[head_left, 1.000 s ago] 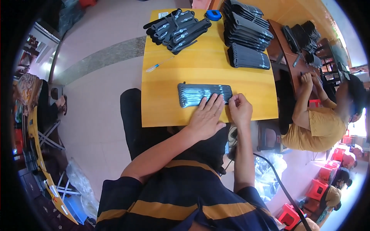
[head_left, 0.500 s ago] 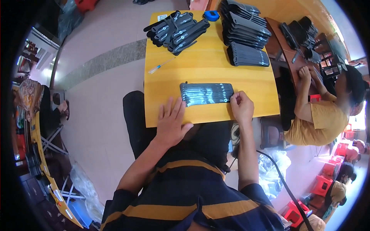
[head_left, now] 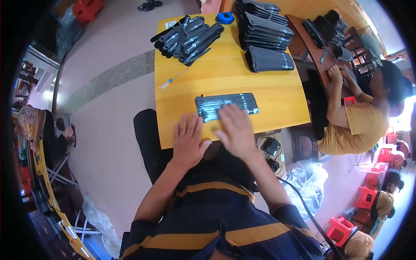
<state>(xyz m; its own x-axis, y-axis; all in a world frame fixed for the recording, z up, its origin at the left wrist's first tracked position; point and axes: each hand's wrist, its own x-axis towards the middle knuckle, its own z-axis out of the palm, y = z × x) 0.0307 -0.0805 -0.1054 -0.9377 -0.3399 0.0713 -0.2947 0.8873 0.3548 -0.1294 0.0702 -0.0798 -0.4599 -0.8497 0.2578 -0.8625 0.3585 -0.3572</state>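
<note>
A row of overlapping dark strips with white marks [head_left: 212,105] lies flat near the front of the yellow table [head_left: 195,82]. Its left part shines like clear plastic; I cannot tell whether it is wrapped. My left hand [head_left: 188,141] rests flat on the table's front edge, fingers spread, the fingertips beside the row's lower left corner. Over the lower middle of the row, my right hand [head_left: 237,130] is held palm down with fingers stretched out, slightly blurred. Part of the row is hidden under its fingers.
Bundled dark straps [head_left: 188,41] lie at the back left, beside a blue tape measure [head_left: 225,17]. Tall stacks of similar strips [head_left: 266,34] stand at the back right. A thin screwdriver-like tool [head_left: 166,83] lies at left. A co-worker [head_left: 357,121] sits at right by a brown table.
My right hand has moved left from the row's right end onto its middle, and its curled fingers have straightened. My left hand stays by the lower left corner. The view has shifted slightly.
</note>
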